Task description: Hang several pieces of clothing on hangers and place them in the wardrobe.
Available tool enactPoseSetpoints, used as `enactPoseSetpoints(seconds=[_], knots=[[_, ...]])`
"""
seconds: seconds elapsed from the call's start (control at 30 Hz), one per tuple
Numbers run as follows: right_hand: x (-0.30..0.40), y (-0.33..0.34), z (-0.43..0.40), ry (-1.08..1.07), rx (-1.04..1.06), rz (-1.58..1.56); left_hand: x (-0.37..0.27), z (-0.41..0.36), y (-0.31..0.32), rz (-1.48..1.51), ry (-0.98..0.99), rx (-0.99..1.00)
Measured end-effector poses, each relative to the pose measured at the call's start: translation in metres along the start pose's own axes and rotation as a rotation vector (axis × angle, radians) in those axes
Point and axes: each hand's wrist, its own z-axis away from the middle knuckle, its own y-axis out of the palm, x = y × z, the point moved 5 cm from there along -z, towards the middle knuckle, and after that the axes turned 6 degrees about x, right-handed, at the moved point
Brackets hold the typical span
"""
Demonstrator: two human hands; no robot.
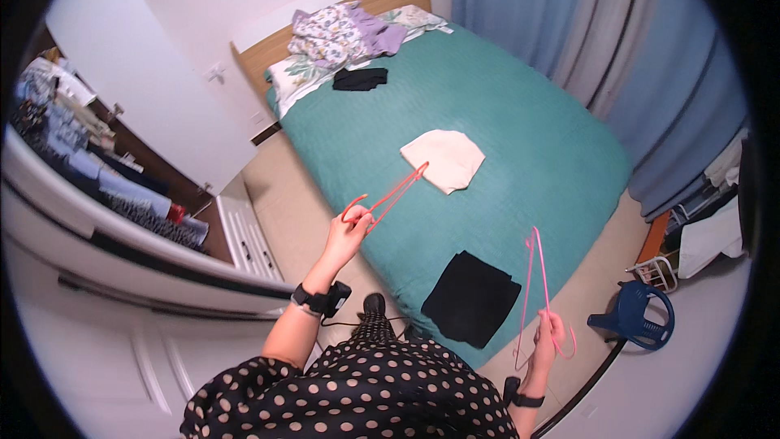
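Note:
My left hand [350, 233] grips a red clothes hanger [395, 190] near its hook, and the hanger's far end overlaps the edge of a folded cream cloth [450, 158] in this view. A pink clothes hanger [542, 268] is in my right hand [548, 336], tilted up beside the bed's near right corner. Between the hands, a folded black garment [471, 299] lies on the green bedsheet [518, 134]. Another folded black garment [359, 79] rests close to the pillows, below a crumpled floral and lilac garment [341, 33].
At left stands an open wardrobe with hanging clothes [122, 177] and a white door [152, 73]. Blue curtains [518, 12] hang along the right. A blue plastic chair [640, 317] and a white rack [655, 271] stand at the lower right, beyond the bed.

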Motion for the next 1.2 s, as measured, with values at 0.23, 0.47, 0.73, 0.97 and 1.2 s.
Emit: enactPoseSetpoints(seconds=[0.23, 0.47, 0.73, 0.97, 1.2], knots=[[0.003, 0.022, 0.033, 0.051, -0.418, -0.089, 0.045, -0.178, -0.003, -0.272, 0.005, 0.312], [0.05, 0.108, -0.003, 0.068, -0.451, -0.062, 0.126, -0.309, -0.069, -0.441, -0.097, 0.281], [0.053, 0.137, -0.048, 0.156, -0.38, 0.004, 0.129, -0.352, -0.04, -0.356, -0.075, 0.32], [0.017, 0.11, -0.076, 0.198, -0.296, -0.013, 0.073, -0.348, 0.001, -0.311, -0.143, 0.454], [0.01, 0.124, -0.081, 0.211, -0.294, -0.079, 0.058, -0.364, 0.016, -0.513, -0.06, 0.508]])
